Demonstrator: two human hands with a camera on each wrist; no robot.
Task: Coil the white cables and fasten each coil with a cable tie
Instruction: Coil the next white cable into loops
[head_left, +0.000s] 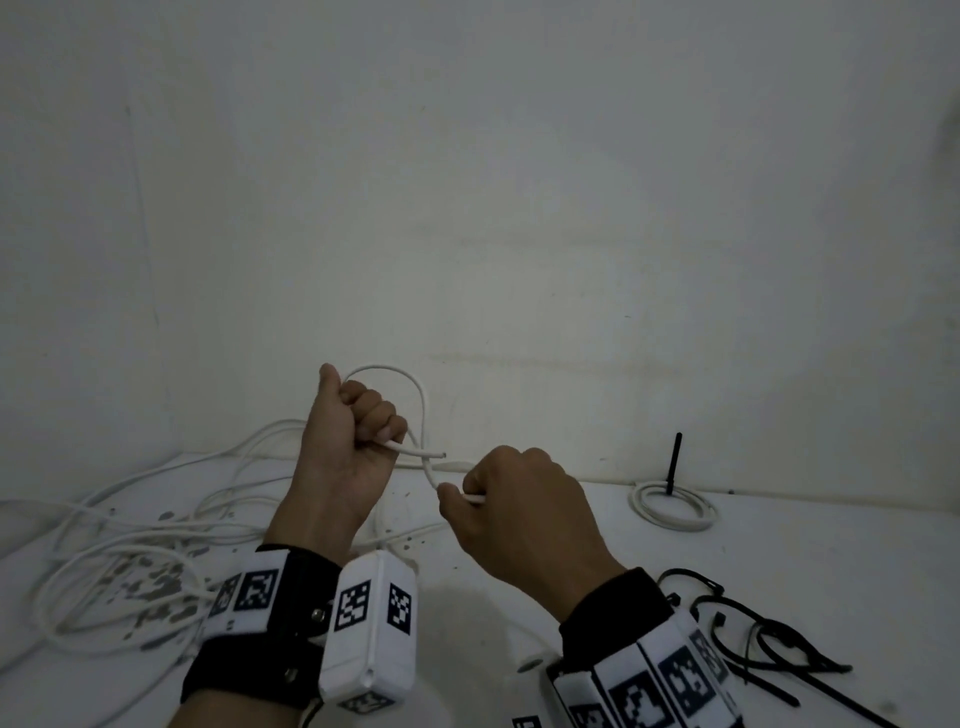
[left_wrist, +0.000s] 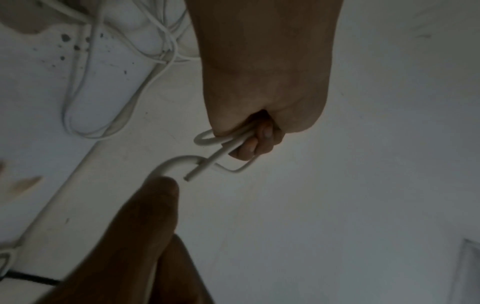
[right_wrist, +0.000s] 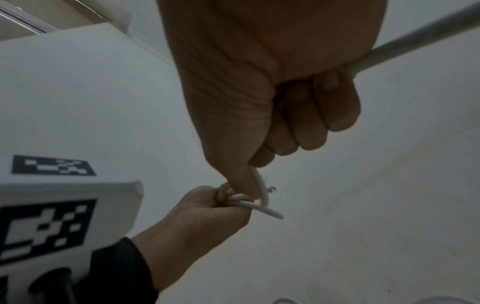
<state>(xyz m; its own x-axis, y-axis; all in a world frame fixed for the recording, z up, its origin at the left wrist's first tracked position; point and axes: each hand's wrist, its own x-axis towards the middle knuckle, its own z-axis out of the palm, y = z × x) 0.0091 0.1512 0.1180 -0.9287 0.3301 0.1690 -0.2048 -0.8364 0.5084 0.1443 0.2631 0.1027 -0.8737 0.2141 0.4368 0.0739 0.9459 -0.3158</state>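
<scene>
1. Left hand (head_left: 349, 441): raised above the surface near its back edge, fingers curled into a fist round the white cable (head_left: 422, 405); thumb points up. The cable's cut end (head_left: 441, 454) sticks out of the fist toward the right hand
2. Right hand (head_left: 514, 512): just right of the left hand and lower, fingers curled, thumb and forefinger pinching the same white cable; in the right wrist view the cable runs on out of the far side of the fist
3. White cable, held section: rises from the top of the left fist, arcs over in one loop, comes down and crosses the cut end, then enters the right hand's pinch. The left wrist view shows the loop (left_wrist: 207, 139) pressed under the curled fingers (left_wrist: 262, 142) and the cut end (left_wrist: 191, 176) lying across the strand
4. Loose white cables (head_left: 130, 540): a tangle of uncoiled strands spread over the left part of the surface, from the back edge to the front-left, over a patch of grey flecks
5. Finished coil (head_left: 674, 505): a flat ring of white cable lying at the back edge on the right, well apart from both hands, with a black cable tie tail (head_left: 675, 462) standing upright from it
6. Black cable ties (head_left: 769, 649): a loose heap at the front-right of the surface, beside the right wrist
7. Surface (head_left: 779, 561): white, meeting a plain pale wall (head_left: 519, 208) at the back
8. Wrist bands (head_left: 363, 618): black straps with white marker-printed blocks on both wrists
</scene>
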